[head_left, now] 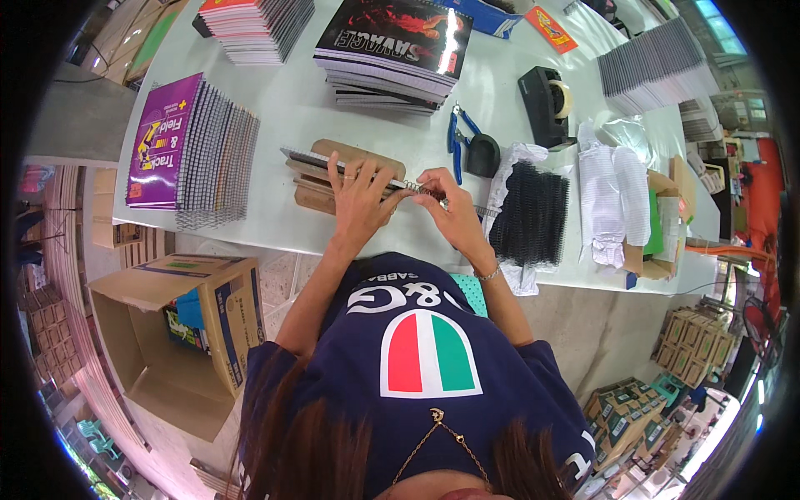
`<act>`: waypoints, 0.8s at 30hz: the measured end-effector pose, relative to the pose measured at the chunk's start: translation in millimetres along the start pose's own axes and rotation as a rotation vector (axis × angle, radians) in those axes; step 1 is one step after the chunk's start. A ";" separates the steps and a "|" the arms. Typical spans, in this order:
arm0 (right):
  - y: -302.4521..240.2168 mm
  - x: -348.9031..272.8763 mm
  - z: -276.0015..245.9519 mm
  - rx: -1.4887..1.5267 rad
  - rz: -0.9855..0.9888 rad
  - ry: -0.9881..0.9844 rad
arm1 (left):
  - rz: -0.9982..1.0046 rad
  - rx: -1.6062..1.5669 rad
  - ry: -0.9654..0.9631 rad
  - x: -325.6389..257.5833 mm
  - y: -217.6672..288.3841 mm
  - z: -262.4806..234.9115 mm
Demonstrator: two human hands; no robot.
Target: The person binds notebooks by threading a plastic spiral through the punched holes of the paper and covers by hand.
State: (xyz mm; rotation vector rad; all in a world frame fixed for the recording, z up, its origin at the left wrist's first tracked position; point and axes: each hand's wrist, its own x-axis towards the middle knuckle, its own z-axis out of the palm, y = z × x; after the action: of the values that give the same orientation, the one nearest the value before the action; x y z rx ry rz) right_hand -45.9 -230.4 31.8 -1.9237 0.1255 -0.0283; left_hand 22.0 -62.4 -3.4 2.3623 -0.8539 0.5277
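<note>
My left hand (360,198) grips a thin notebook (302,157) that stands tilted on its edge against a brown wooden block (315,200) at the table's near side. Its fingers lie across the notebook's side. At the right end of that notebook, my right hand (450,215) pinches a dark spiral coil (483,212), whose free end sticks out to the right past the fingers. Some coil loops show between the two hands, at the notebook's edge. How far the coil runs along the notebook is hidden by my left hand.
Right of my hands lies a pile of black coils (529,217), beside white-wrapped bundles (612,200). Beyond are blue-handled pliers (455,142) and a tape dispenser (542,108). Notebook stacks stand at the back (387,62) and left (162,150). An open carton (158,367) sits below left.
</note>
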 end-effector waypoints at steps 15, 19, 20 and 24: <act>0.7 3.3 1.2 -0.097 0.018 -0.115 | 0.256 -0.104 -0.238 6.7 -19.1 -17.9; 28.9 21.3 -38.5 -0.359 -0.103 0.015 | 0.266 -0.207 -0.254 12.2 -20.5 -26.5; 49.8 29.0 -53.5 -0.534 -0.110 0.087 | 0.222 -0.264 -0.261 15.9 -15.7 -28.6; 106.9 44.5 -88.0 -0.969 -0.139 0.143 | 0.243 -0.229 -0.282 11.6 -22.7 -20.1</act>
State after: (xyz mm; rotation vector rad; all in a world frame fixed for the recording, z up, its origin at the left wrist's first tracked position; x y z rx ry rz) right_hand -16.7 -353.7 -39.3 -2.8965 0.1084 -0.2345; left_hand 42.2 -40.6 9.6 2.1632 -1.2687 0.1766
